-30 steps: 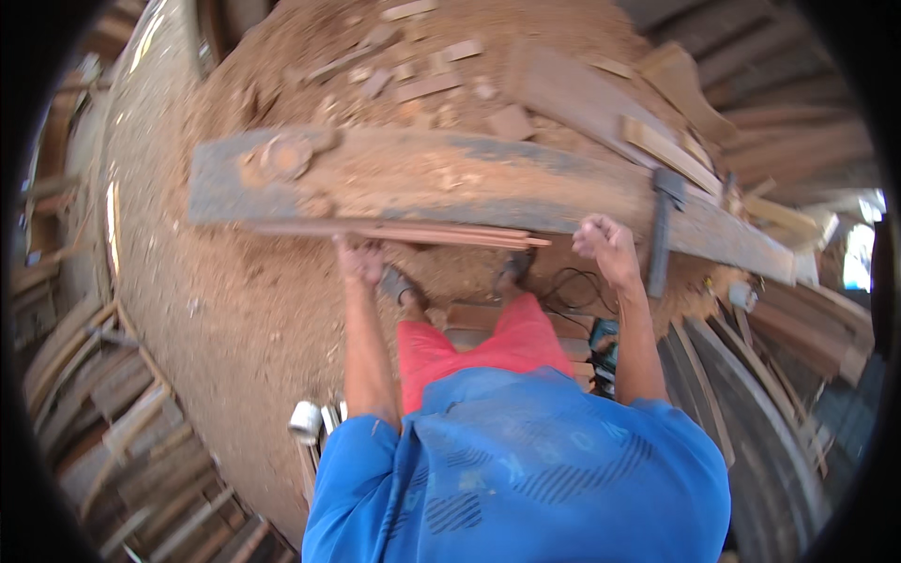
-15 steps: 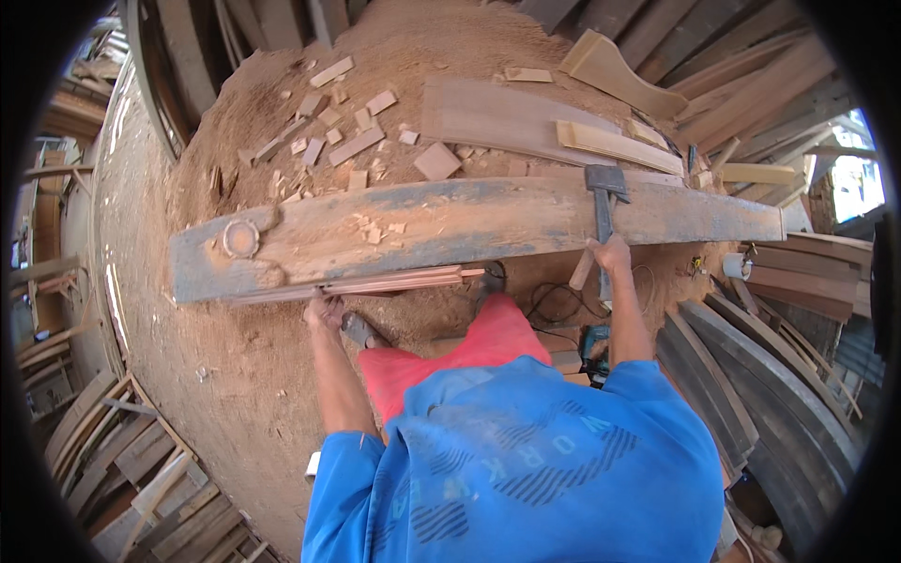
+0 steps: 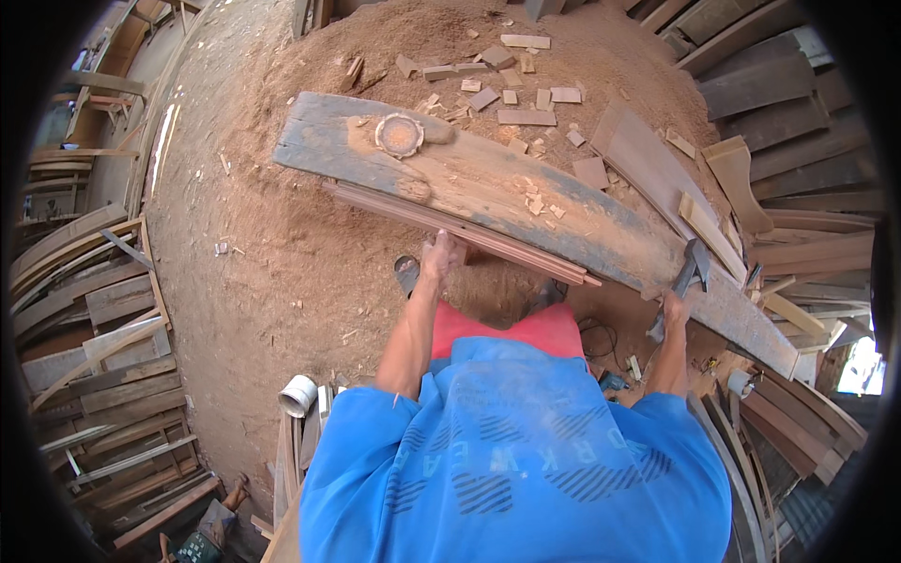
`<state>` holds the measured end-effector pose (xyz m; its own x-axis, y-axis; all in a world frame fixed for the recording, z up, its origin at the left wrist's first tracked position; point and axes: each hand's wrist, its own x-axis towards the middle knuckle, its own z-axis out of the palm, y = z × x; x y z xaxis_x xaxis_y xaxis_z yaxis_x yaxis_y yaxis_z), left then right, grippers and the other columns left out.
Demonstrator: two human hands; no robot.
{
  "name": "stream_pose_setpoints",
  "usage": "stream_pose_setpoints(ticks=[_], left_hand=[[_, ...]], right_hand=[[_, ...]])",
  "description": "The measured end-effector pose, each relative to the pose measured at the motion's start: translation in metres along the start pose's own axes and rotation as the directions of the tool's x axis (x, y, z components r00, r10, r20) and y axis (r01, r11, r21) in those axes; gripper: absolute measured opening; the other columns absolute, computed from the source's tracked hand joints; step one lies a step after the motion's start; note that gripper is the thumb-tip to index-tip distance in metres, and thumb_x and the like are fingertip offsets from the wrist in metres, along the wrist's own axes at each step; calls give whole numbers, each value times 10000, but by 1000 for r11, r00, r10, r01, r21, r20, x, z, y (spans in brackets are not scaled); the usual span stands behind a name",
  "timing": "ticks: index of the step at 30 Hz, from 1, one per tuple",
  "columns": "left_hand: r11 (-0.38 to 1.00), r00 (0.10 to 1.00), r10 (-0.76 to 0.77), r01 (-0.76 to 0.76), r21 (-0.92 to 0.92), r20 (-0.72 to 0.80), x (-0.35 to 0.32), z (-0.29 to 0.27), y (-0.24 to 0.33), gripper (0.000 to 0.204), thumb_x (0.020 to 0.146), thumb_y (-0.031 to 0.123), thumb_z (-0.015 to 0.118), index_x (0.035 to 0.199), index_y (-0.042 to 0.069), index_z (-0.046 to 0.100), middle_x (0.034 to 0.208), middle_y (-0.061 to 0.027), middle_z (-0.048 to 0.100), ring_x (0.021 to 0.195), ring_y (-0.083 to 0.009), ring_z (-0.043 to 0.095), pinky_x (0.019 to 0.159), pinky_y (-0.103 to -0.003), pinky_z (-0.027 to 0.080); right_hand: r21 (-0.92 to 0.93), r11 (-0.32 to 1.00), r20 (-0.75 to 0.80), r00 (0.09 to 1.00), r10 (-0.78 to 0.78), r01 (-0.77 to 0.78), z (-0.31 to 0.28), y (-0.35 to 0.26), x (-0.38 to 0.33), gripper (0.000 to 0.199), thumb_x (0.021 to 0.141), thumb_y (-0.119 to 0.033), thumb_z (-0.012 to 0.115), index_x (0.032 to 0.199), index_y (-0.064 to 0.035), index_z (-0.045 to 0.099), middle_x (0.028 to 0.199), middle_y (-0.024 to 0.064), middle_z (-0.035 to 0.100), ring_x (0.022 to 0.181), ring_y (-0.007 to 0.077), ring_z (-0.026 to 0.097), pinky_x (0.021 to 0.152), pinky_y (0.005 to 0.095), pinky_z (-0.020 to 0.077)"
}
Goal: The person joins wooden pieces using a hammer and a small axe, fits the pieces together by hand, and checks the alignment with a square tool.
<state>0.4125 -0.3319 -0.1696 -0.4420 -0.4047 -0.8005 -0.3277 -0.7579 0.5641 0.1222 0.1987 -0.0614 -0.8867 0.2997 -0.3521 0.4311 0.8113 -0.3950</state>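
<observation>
My left hand (image 3: 439, 255) is closed around several thin reddish wood strips (image 3: 526, 251), stacked lengthwise along the near edge of a thick weathered plank (image 3: 488, 174). In my right hand (image 3: 673, 308), near the plank's right part, is a hammer (image 3: 693, 266) with its dark head up. A grey metal end (image 3: 656, 328) shows below that fist; whether it belongs to the hammer or to a second tool I cannot tell. A round wooden knob-like piece (image 3: 400, 136) and small chips (image 3: 535, 204) lie on the plank.
Beyond the plank, offcuts (image 3: 527, 117) and a wide board (image 3: 648, 164) lie on sawdust. Boards are stacked at right (image 3: 807, 169) and left (image 3: 131, 347). A white bucket (image 3: 298, 396) stands at my left, a power tool (image 3: 613, 381) at my right. Another person (image 3: 208, 533) is at lower left.
My view has turned left, so the plank now slants down to the right. Both hands keep their hold; the hammer is lower in the picture, and the strips now slant with the plank.
</observation>
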Motion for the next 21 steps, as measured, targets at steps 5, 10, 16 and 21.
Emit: stream_pose_setpoints(ticks=[5,10,16,21], left_hand=[[766,943,314,-319,558,108,-35,8,-34,452,985,344,680,1244,-16,594,980,-103,667,794,-143,619,674,-275,507],[597,902,28,-360,717,430,-107,130,-12,393,925,259,758,1153,-28,619,867,-74,708,766,-134,655,684,-309,541],[576,877,84,-430,695,473,-138,200,-10,309,979,309,683,1028,9,630,798,-87,708,685,-144,670,631,-333,543],[592,941,118,-322,739,316,-132,148,-13,357,924,331,726,1044,3,651,801,-128,728,734,-217,710,706,-367,571]], right_hand=[[114,993,-105,994,-24,36,26,-39,-86,188,837,-159,741,865,22,698,735,74,682,626,181,652,574,343,518],[-59,989,91,987,-131,137,35,-70,-134,390,822,-355,770,910,14,678,886,217,728,878,375,720,794,464,540],[32,978,213,955,-208,206,48,-44,-110,541,859,-448,680,1070,50,686,1019,278,695,1006,385,668,884,475,505],[-232,954,83,981,-175,190,20,46,7,555,922,-476,642,1043,62,706,828,172,711,702,277,691,670,405,533]])
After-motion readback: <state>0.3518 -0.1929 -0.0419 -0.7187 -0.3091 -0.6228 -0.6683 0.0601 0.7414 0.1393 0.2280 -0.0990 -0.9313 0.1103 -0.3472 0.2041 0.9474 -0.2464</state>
